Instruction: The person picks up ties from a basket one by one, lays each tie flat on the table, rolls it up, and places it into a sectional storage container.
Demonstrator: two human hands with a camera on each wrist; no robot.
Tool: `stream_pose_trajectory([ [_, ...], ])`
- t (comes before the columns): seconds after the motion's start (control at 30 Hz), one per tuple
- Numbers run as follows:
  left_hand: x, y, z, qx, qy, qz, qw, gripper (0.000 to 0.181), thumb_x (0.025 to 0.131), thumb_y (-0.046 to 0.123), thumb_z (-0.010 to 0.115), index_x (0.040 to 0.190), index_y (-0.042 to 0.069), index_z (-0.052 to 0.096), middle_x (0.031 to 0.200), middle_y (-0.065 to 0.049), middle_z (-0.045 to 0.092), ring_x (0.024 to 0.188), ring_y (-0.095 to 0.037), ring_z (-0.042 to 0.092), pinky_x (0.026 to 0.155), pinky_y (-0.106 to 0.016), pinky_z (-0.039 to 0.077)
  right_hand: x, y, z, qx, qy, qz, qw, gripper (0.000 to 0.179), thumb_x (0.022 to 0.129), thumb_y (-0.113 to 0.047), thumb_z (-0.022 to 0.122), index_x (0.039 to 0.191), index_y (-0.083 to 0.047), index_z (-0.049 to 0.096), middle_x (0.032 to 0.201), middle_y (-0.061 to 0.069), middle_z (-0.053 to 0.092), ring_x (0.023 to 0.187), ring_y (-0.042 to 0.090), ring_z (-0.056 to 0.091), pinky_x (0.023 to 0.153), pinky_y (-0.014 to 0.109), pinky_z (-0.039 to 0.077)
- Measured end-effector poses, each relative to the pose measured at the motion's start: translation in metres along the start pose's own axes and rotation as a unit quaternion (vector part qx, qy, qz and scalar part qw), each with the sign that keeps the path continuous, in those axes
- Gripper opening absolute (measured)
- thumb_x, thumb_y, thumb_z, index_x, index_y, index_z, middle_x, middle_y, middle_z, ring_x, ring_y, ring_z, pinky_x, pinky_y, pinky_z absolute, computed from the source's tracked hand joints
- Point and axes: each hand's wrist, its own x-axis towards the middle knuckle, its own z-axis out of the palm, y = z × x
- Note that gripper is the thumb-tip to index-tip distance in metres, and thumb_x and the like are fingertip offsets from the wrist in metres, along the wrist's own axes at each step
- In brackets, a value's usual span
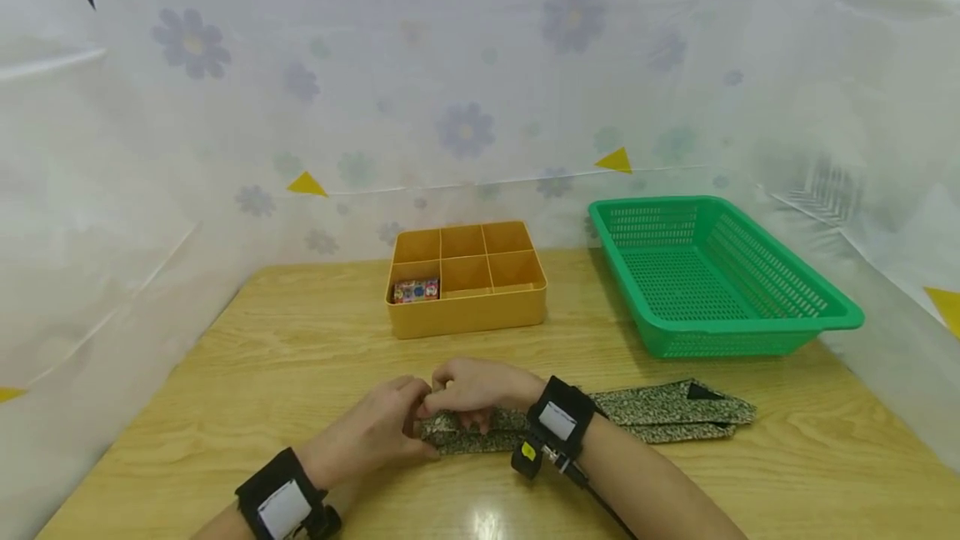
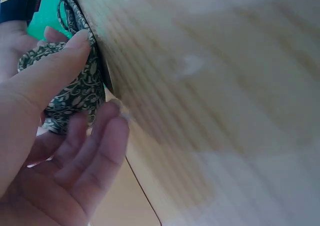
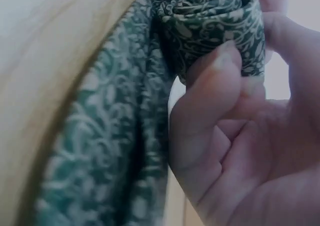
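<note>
A green necktie point(image 1: 645, 411) with a pale leafy pattern lies folded lengthwise along the table, its pointed end and a black lining patch to the right. The left end is wound into a roll point(image 3: 210, 26). My right hand point(image 1: 480, 386) grips this roll, thumb and fingers bent against its sides in the right wrist view. My left hand point(image 1: 378, 423) holds the roll from the left, with the thumb point(image 2: 60, 61) laid over it and the fingers curled beneath in the left wrist view. In the head view the hands mostly hide the roll.
An orange divided box point(image 1: 468, 319) stands behind the hands, with a small colourful packet point(image 1: 416, 290) in its front left compartment. A green perforated basket point(image 1: 750, 327) sits at the back right. The wooden table point(image 1: 247, 357) meets a flowered plastic sheet at the back.
</note>
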Motion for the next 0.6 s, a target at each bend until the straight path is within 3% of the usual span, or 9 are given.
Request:
stream_pose_trajectory([
  [0.17,0.001,-0.001,-0.002,-0.006,-0.024,-0.013,0.9996,0.039,0.075,0.036,0.086,0.097,0.014,0.062,0.083,0.009,0.061,0.071,0.000,0.054,0.063,-0.018,0.050,0.000,0.006,0.001,0.025,-0.007,0.014,0.9996,0.027,0.091,-0.038,0.067,0.084,-0.013,0.061,0.056,0.001,0.055,0.040,0.012,0.047,0.038,0.025,0.046],
  [0.4,0.004,-0.002,-0.005,-0.039,-0.054,-0.041,0.9969,0.032,0.078,0.030,0.084,0.100,0.016,0.064,0.080,0.010,0.063,0.069,0.001,0.057,0.061,-0.019,0.051,-0.004,0.009,-0.006,0.081,-0.042,0.031,0.9953,0.037,0.091,-0.036,0.071,0.099,-0.005,0.054,0.066,0.013,0.067,0.046,0.018,0.060,0.045,0.030,0.054],
  [0.6,0.004,-0.001,-0.004,-0.051,-0.049,-0.042,0.9966,0.033,0.079,0.031,0.083,0.101,0.015,0.065,0.075,0.013,0.063,0.064,0.002,0.057,0.059,-0.019,0.051,-0.008,0.014,-0.014,0.053,-0.042,0.033,0.9972,0.037,0.091,-0.037,0.072,0.096,-0.005,0.054,0.061,0.006,0.063,0.042,0.013,0.054,0.043,0.027,0.052],
])
